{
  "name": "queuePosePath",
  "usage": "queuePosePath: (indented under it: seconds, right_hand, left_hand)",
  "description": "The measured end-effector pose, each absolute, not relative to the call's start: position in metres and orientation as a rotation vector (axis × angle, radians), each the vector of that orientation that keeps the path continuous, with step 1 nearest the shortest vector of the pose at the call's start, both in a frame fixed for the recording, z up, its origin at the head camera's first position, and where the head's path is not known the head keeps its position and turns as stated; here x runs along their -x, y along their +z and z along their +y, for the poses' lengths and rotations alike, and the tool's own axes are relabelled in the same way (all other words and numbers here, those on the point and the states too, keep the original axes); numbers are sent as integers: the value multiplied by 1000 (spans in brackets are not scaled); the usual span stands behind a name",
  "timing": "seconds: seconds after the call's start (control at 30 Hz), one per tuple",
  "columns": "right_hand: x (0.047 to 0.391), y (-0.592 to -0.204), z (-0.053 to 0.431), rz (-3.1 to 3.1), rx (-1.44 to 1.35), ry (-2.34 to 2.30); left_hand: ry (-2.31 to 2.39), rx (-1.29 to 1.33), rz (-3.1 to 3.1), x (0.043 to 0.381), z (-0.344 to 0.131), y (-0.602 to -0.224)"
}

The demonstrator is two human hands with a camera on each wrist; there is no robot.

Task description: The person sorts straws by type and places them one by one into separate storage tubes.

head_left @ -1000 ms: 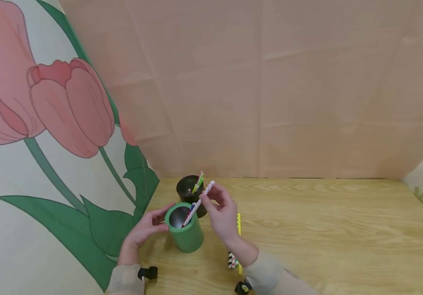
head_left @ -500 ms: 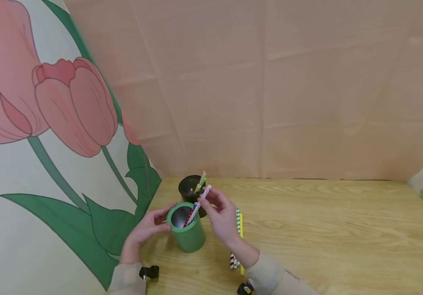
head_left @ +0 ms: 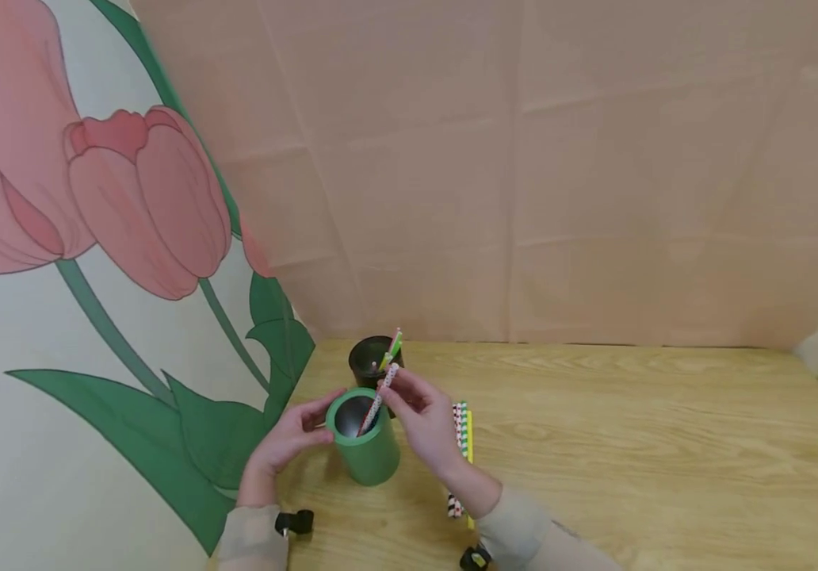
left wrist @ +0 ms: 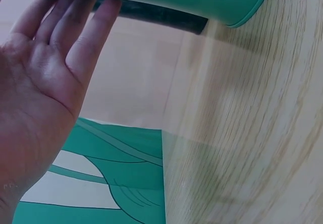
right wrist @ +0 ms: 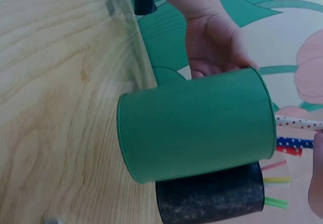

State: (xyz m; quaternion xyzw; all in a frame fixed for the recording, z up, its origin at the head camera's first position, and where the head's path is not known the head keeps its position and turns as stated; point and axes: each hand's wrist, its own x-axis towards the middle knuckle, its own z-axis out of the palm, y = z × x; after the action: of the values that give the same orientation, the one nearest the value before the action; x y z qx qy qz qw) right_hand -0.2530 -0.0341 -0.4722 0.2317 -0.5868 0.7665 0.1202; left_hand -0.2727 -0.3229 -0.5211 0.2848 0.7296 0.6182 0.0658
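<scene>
My left hand (head_left: 293,432) holds the green cup (head_left: 370,461) at its left side, thumb at the near side of the rim and fingers behind. The cup stands upright on the table, its dark inside visible. Over its rim, my right hand (head_left: 426,416) pinches a white dotted paper straw (head_left: 373,413) near its top. The straw leans with its lower end inside the cup. In the right wrist view, a blue straw with white dots (right wrist: 295,143) and a red one (right wrist: 290,151) also stick out of the green cup.
Right behind the green cup stands a black cup (head_left: 365,366) with several thin green, yellow and pink sticks (head_left: 392,349). Patterned straws (head_left: 460,424) and a yellow one (head_left: 470,436) lie on the wooden table (head_left: 630,452) beside my right wrist. A tulip-printed wall (head_left: 124,333) borders the left.
My right hand has lowered the white dotted straw further into the green cup, moving slightly down and left. My left hand keeps its hold on the cup.
</scene>
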Motion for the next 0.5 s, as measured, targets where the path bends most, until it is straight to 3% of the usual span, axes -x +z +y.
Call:
queuePosePath:
  seconds: [0.5]
  right_hand:
    - [266,-471,-18,-1634,-514,2149]
  left_hand:
    - [1885,-836,2211,274,-322,-522]
